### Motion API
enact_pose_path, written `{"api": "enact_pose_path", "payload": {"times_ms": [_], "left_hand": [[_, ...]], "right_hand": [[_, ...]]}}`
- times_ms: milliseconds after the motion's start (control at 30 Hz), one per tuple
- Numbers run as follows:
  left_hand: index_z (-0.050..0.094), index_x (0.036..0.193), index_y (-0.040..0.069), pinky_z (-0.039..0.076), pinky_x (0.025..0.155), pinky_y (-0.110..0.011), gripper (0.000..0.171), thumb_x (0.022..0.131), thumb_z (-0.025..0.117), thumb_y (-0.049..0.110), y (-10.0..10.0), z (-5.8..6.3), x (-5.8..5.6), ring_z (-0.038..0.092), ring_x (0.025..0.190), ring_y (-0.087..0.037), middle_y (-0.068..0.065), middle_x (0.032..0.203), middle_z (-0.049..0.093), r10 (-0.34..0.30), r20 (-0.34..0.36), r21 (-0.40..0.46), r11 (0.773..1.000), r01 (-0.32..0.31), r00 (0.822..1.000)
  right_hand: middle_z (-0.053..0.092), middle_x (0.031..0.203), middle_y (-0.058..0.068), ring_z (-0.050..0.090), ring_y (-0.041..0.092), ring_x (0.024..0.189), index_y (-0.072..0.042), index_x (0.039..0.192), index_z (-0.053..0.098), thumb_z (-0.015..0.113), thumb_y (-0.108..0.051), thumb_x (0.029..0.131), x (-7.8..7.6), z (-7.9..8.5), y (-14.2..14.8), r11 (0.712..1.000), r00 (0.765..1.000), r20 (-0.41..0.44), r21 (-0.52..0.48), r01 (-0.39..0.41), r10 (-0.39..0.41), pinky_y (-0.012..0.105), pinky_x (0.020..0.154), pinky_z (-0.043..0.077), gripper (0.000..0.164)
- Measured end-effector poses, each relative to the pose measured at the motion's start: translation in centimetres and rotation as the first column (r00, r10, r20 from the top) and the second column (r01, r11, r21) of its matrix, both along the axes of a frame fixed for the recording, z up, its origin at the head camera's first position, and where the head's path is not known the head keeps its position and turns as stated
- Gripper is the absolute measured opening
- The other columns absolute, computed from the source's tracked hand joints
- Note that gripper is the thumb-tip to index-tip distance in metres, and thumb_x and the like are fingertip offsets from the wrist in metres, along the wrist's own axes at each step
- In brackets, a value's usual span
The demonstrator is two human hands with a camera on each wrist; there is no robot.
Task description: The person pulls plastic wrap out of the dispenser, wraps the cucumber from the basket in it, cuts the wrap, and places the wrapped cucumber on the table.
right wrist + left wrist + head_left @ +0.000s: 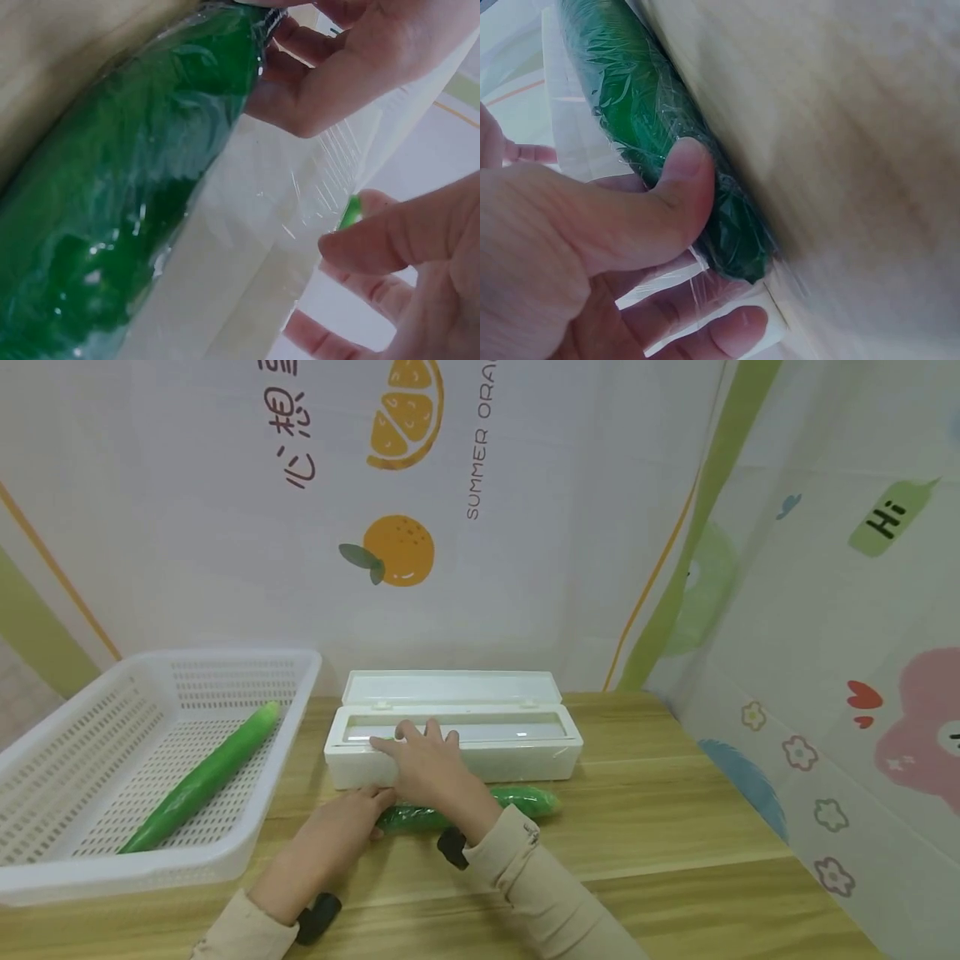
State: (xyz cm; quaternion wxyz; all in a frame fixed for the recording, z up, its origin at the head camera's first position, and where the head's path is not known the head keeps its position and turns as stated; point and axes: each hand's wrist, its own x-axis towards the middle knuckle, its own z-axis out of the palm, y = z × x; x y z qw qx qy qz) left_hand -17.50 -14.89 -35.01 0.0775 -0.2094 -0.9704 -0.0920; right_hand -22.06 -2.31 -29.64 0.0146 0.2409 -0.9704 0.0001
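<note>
A cucumber [528, 802] in clear cling film lies on the table in front of a white cling film dispenser [517, 762], whose lid stands raised. My left hand [333, 831] grips the cucumber's left end, thumb pressed on the wrapped skin in the left wrist view. Film [300, 191] stretches from the cucumber up over the dispenser's front in the right wrist view. My right hand [435, 772] reaches across to the dispenser's front edge. Its thumb and index finger pinch a small green slider [350, 212], mostly hidden by them; the other fingers are spread over the opening.
On the left stands a white perforated basket [296, 727] with an unwrapped cucumber [202, 785] slanting inside it. A printed cloth [510, 593] hangs behind the wooden table [675, 843], and another printed sheet runs along the right side.
</note>
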Motion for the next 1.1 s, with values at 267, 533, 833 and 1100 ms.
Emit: {"api": "enact_pose_path", "payload": {"times_ms": [267, 533, 833, 1100], "left_hand": [[0.059, 0.112, 0.006, 0.052, 0.079, -0.046, 0.042, 0.073, 0.074, 0.009, -0.2, -0.5, -0.3, 0.060, 0.098, -0.032, -0.012, 0.107, 0.061, -0.028, -0.037, -0.009, 1.000, 0.028, 0.999], [0.057, 0.109, 0.006, 0.052, 0.077, -0.048, 0.037, 0.075, 0.072, 0.010, -0.1, -0.2, -0.1, 0.059, 0.097, -0.033, -0.011, 0.106, 0.059, -0.021, -0.002, -0.012, 1.000, 0.021, 1.000], [0.057, 0.113, 0.004, 0.051, 0.081, -0.049, 0.039, 0.077, 0.070, 0.010, -0.1, 0.2, 0.0, 0.058, 0.100, -0.035, -0.013, 0.111, 0.059, -0.011, 0.033, -0.010, 1.000, 0.012, 0.999], [0.058, 0.111, 0.004, 0.051, 0.080, -0.048, 0.038, 0.076, 0.071, 0.009, -0.1, 0.1, 0.1, 0.060, 0.096, -0.034, -0.013, 0.108, 0.059, -0.021, 0.010, 0.007, 1.000, 0.021, 1.000]], "right_hand": [[0.042, 0.136, 0.000, 0.042, 0.027, 0.114, -0.035, 0.138, 0.042, 0.071, -0.038, 0.080, -0.5, -0.2, 1.3, 0.999, 1.000, -0.009, -0.046, -0.024, 0.023, 0.034, 0.086, 0.040, 0.066], [0.043, 0.135, 0.004, 0.040, 0.030, 0.116, -0.033, 0.135, 0.047, 0.050, -0.001, 0.085, -1.0, -0.2, 4.0, 0.986, 0.999, 0.044, -0.165, -0.015, 0.023, 0.035, 0.088, 0.040, 0.060], [0.045, 0.133, 0.006, 0.039, 0.032, 0.116, -0.040, 0.133, 0.047, 0.054, -0.001, 0.084, -1.1, -0.5, 7.5, 0.983, 0.998, 0.023, -0.174, 0.058, -0.054, 0.046, 0.085, 0.035, 0.063], [0.046, 0.132, 0.012, 0.043, 0.040, 0.115, -0.040, 0.134, 0.046, 0.049, 0.006, 0.082, -0.6, -0.7, 9.2, 0.977, 0.999, 0.007, -0.207, 0.039, -0.038, 0.057, 0.095, 0.035, 0.069]]}}
